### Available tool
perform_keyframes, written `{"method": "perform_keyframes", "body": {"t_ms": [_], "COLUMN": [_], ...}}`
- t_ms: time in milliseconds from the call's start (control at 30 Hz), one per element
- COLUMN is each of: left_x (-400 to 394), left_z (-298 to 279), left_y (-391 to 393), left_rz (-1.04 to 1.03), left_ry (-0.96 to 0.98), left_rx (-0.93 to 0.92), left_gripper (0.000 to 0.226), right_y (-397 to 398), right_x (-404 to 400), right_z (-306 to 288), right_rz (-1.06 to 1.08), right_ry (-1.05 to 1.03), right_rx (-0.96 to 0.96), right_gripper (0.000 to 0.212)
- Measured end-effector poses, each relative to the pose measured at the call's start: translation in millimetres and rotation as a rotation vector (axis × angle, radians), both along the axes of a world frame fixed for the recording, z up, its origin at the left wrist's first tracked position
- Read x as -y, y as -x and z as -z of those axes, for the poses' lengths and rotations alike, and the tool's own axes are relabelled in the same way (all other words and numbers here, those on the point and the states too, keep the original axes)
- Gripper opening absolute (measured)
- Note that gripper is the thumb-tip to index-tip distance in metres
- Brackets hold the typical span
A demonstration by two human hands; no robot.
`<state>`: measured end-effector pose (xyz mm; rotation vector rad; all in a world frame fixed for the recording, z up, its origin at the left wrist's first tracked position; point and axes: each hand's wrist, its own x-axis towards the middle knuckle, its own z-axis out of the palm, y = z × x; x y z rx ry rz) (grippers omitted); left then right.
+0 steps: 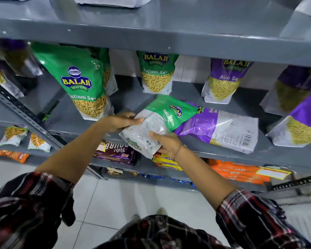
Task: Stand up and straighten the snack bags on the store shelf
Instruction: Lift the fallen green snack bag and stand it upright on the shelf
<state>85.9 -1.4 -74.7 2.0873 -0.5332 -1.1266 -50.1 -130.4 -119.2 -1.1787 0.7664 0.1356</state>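
A green Ratlami Sev bag (pixel 162 115) lies back side up on the grey shelf (pixel 223 155), resting partly on a flat purple Aloo Sev bag (pixel 221 129). My left hand (pixel 123 121) grips the green bag's left edge. My right hand (pixel 166 142) holds its lower end, which hangs over the shelf's front edge. A large green bag (pixel 81 81) stands upright at the left. A smaller green bag (pixel 156 72) and a purple bag (pixel 223 79) stand upright at the back. Two more purple bags (pixel 300 121) stand at the right.
An upper grey shelf (pixel 151 36) overhangs the bags. A slotted metal upright (pixel 25 115) crosses at the left. Biscuit packs (pixel 115 153) and orange boxes (pixel 241 172) fill the shelf below. Small snack bags (pixel 23 139) sit at lower left. White floor tiles lie beneath.
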Motion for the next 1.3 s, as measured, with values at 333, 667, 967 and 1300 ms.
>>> {"method": "perform_keyframes", "body": {"t_ms": [333, 667, 967, 1300], "left_x": [-28.5, 10.3, 10.0, 3.6], "left_z": [-5.6, 6.6, 33.1, 62.2], "left_y": [-10.8, -25.5, -32.7, 35.6], "left_rz": [0.07, -0.297, -0.324, -0.161], "left_ry": [0.126, 0.418, 0.407, 0.488], "left_rx": [-0.039, 0.318, 0.405, 0.651], "left_gripper": [0.078, 0.086, 0.088, 0.029], "right_y": [14.9, -51.3, -60.1, -46.4], "right_x": [-14.1, 36.0, 38.7, 39.7], "right_z": [-0.5, -38.4, -28.2, -20.9], "right_rz": [0.12, -0.062, -0.091, 0.031], "right_ry": [0.245, 0.883, 0.904, 0.927], "right_rx": [0.205, 0.17, 0.161, 0.187], "right_gripper": [0.057, 0.066, 0.062, 0.041]}}
